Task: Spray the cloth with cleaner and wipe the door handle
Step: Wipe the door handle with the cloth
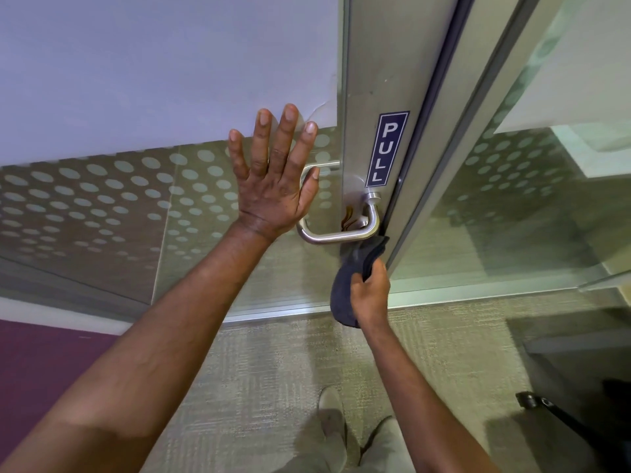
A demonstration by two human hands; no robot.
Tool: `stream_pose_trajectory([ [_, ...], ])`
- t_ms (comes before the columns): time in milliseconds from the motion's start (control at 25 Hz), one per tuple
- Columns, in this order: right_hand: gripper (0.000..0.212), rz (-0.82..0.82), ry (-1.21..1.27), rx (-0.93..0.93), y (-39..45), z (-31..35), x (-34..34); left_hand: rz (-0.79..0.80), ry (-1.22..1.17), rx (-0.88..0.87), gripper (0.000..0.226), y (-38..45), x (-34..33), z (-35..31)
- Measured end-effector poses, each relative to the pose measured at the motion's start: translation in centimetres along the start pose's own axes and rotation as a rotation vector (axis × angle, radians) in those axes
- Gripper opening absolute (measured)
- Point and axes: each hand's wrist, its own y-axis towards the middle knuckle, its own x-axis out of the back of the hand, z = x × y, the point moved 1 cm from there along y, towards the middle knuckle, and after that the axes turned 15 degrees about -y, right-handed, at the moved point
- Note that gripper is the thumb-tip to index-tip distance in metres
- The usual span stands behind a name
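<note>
A brushed-metal lever door handle [336, 236] sticks out from the metal door frame, just below a blue PULL sticker [387, 149]. My left hand [275, 180] presses flat against the glass door with its fingers spread, just left of the handle. My right hand [370, 291] grips a dark grey cloth [355, 268] below the handle; the cloth's top corner reaches up to the handle's right end. No spray bottle is in view.
The glass door [119, 199] carries a band of frosted dots and a white panel above. A second glass pane [512, 206] stands to the right. Grey carpet [273, 370] lies below, with my shoes [333, 421] on it. A dark object [532, 401] lies at lower right.
</note>
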Motion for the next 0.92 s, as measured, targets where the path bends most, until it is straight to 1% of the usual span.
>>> stream_pose_trajectory([
  [80,0.046,-0.069,-0.009,0.087,-1.0,0.5,0.1,-0.009,0.0,-0.004,0.063,-0.1,-0.2,0.0],
  [160,0.06,-0.147,-0.093,0.204,-1.2,1.4,-0.6,-0.008,0.0,-0.007,0.066,-0.1,-0.3,0.0],
  [200,0.058,-0.198,-0.162,0.246,-1.2,1.8,-0.9,-0.009,0.001,-0.011,0.068,-0.1,-0.3,0.1],
  [240,0.051,-0.247,-0.216,0.282,-1.2,2.2,-1.2,-0.011,0.003,-0.018,0.072,-0.2,-0.3,0.1],
  [320,0.034,-0.322,-0.268,0.338,-1.2,2.6,-1.8,-0.012,0.01,-0.035,0.079,-0.3,-0.4,0.2],
  [360,0.032,-0.334,-0.279,0.365,-1.1,2.7,-2.1,-0.01,0.013,-0.041,0.081,-0.3,-0.4,0.1],
  [440,0.036,-0.288,-0.296,0.459,-0.7,2.4,-2.6,-0.008,0.01,-0.045,0.082,-0.4,-0.5,0.2],
  [520,0.034,-0.234,-0.359,0.575,-0.2,2.0,-2.9,-0.008,0.009,-0.051,0.082,-0.5,-0.6,0.3],
  [600,0.035,-0.209,-0.448,0.62,0.5,1.8,-3.2,-0.016,0.005,-0.057,0.081,-0.5,-0.7,0.3],
  [680,0.037,-0.235,-0.49,0.624,1.0,1.7,-3.5,-0.03,0.004,-0.064,0.08,-0.6,-0.8,0.4],
  [760,0.032,-0.321,-0.515,0.667,1.3,1.6,-4.0,-0.044,0.008,-0.071,0.078,-0.6,-1.0,0.3],
  [840,0.05,-0.401,-0.52,0.713,1.3,1.7,-4.4,-0.055,0.005,-0.076,0.076,-0.6,-1.1,0.3],
  [880,0.056,-0.439,-0.528,0.736,1.3,2.0,-4.3,-0.059,0.004,-0.08,0.075,-0.7,-1.2,0.4],
  [920,0.057,-0.472,-0.535,0.751,1.5,2.5,-4.2,-0.062,0.006,-0.081,0.074,-0.7,-1.2,0.4],
])
